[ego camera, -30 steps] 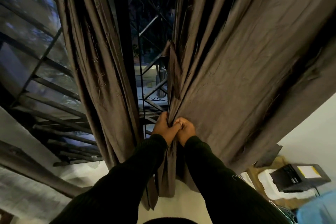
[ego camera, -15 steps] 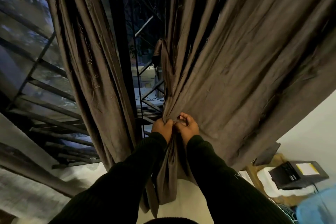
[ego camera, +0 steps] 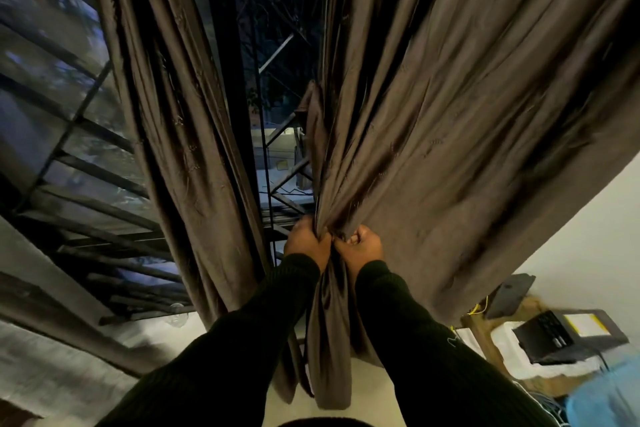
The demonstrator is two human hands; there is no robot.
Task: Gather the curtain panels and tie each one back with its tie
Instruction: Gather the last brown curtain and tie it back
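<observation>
left hand and right hand both fisted on bunched right curtain, side by side at centre | left curtain hangs loose at 10 o'clock | tie not clearly seen | risk: slick folds slip free if either hand lets go to reach

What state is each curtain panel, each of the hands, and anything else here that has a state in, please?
Right curtain panel: bunched into folds at the grip, not tied.
Left curtain panel: hanging loose, untied, untouched.
Left hand: gripping the right panel's gathered folds.
Right hand: gripping the same folds, beside the left hand.
Tie: cannot tell which strip it is.
Laptop: open, on a low stand.
</observation>
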